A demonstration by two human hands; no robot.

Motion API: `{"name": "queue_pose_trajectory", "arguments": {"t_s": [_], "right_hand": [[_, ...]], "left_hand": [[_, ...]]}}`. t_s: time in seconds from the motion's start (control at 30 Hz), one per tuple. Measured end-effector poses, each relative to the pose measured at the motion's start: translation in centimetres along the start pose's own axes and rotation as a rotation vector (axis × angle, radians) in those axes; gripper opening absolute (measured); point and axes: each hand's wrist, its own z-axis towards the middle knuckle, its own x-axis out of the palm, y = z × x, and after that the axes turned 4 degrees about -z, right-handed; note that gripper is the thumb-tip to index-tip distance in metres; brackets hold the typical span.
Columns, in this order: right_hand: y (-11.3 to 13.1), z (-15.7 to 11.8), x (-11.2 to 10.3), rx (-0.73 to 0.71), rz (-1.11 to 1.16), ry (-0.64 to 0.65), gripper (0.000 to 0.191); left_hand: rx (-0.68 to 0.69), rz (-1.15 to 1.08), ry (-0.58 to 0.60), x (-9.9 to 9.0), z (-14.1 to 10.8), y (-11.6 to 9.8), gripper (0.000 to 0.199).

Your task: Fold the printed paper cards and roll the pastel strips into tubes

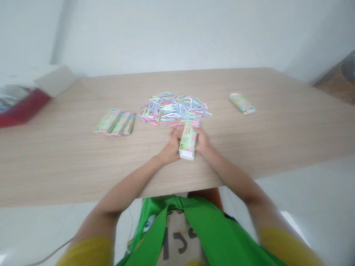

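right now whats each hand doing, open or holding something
Left hand: closed, holding the left side of a green and pink carton.
Right hand: closed, holding its right side.

Mount: on the person's head, above the near edge of the pale wood-grain table (69, 162)
Facing: forward and down, toward the left hand (170, 147) and right hand (203, 142)
Nearness: close over both hands, the plain white wall (172, 33) far beyond

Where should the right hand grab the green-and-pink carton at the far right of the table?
Probably mid-length, pinching the long edges of the green-and-pink carton, approaching from the near side with the right hand. It lies flat and slanted on the wooden table; being long and narrow, it spans least across there, and the paper-strip pile sits off to its left.
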Motion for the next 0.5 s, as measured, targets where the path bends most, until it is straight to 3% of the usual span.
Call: {"name": "queue_pose_trajectory", "arguments": {"t_s": [0.27,0.4,0.5], "right_hand": [[0.9,-0.1,-0.4,0.056,-0.048,0.051,0.03],[0.8,0.0,-0.9,0.183,-0.118,0.089,0.022],[0.7,-0.1,-1.5,0.077,-0.14,0.095,0.02]], "left_hand": [[0.022,0.293,-0.084,4.2,-0.1,-1.0,0.084],[0.01,0.298,-0.084,4.5,-0.2,-1.5,0.081],[-0.067,0.105,-0.149,3.9,-0.5,-1.1,0.088]]}}
